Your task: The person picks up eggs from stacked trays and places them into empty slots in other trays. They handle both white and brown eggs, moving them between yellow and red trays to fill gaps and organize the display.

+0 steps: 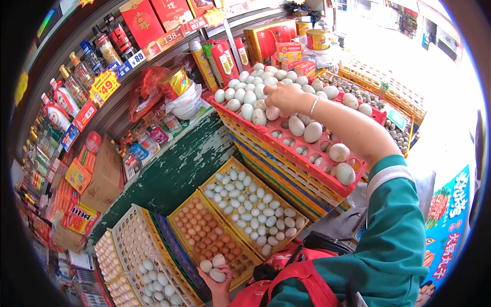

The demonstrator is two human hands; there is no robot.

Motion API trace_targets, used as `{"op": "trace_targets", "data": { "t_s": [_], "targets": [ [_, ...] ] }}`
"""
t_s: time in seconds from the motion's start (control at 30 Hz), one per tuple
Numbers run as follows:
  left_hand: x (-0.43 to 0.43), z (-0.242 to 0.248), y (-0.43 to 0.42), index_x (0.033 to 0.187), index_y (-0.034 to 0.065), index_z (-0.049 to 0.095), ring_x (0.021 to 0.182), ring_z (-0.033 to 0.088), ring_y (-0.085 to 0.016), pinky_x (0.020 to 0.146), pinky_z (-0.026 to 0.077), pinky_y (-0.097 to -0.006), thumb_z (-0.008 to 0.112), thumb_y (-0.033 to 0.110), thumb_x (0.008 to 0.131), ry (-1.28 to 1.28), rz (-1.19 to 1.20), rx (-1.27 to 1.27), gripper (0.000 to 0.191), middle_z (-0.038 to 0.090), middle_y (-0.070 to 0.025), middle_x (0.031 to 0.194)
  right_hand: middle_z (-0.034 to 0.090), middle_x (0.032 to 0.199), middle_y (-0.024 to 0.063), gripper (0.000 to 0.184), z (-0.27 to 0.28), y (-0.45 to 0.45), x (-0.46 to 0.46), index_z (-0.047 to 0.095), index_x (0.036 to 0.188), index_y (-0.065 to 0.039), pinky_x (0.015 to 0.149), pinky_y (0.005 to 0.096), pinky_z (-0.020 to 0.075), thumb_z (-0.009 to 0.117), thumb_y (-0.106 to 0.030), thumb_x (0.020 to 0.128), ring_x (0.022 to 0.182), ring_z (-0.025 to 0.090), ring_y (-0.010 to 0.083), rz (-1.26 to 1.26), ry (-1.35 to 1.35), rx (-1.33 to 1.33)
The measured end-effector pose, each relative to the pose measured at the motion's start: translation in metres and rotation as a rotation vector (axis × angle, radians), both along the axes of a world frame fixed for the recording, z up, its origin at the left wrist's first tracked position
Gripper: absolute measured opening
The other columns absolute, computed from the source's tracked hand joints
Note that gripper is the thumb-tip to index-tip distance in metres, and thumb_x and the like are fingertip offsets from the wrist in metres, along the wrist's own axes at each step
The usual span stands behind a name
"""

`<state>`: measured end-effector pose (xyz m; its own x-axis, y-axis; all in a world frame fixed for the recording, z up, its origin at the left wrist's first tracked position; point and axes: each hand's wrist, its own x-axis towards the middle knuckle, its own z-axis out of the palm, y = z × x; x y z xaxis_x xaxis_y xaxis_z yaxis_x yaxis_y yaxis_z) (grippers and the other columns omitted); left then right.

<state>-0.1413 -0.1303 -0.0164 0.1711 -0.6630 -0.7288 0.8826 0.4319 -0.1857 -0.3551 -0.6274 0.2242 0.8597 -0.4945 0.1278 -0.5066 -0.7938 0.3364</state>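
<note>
At the bottom, my left hand (218, 282) cradles three pale eggs (211, 264), above the edge of a yellow crate of brown eggs (203, 226). My right hand (285, 100), with a bracelet at the wrist, reaches over the red plastic egg tray (287, 153) on top of a stack. Its fingers curl down among large white and pale-green eggs (249, 97); whether they grip one is hidden. Several holes in the tray's near half hold no egg, and lower eggs show through. Large white eggs (312, 132) sit beneath my forearm.
A yellow crate of pale-blue eggs (249, 207) stands below the stack. Left of it, a white plastic tray (144, 234) holds pale eggs at its near end. Quail eggs (353, 90) lie behind the red tray. Bottles (82, 71) line a shelf above the green counter (180, 161).
</note>
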Motion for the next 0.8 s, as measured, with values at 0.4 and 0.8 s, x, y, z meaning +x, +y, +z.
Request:
{"op": "trace_targets", "data": {
  "t_s": [0.4, 0.8],
  "targets": [
    [-0.003, -0.002, 0.0, 0.112, 0.0059, 0.049, 0.075, 0.047, -0.017, 0.053, 0.043, -0.0244, 0.067, 0.063, 0.069, -0.061, -0.057, -0.066, 0.074, 0.047, -0.0062, 0.092, 0.051, 0.112, 0.0057, 0.046, -0.013, -0.007, 0.003, 0.066, 0.1, -0.015, 0.079, 0.0389, 0.0511, 0.079, -0.021, 0.056, 0.097, 0.056, 0.0289, -0.018, -0.032, -0.057],
    [0.013, -0.01, -0.003, 0.112, 0.0043, 0.049, 0.075, 0.051, -0.017, 0.054, 0.045, -0.0256, 0.071, 0.06, 0.068, -0.084, -0.108, -0.14, 0.075, 0.048, -0.0064, 0.09, 0.058, 0.108, 0.0069, 0.059, 0.035, 0.043, 0.007, 0.051, 0.122, -0.006, 0.087, 0.0295, 0.0463, 0.072, -0.022, 0.07, 0.101, 0.055, 0.0164, 0.285, -0.825, 1.457]
  ]
}}
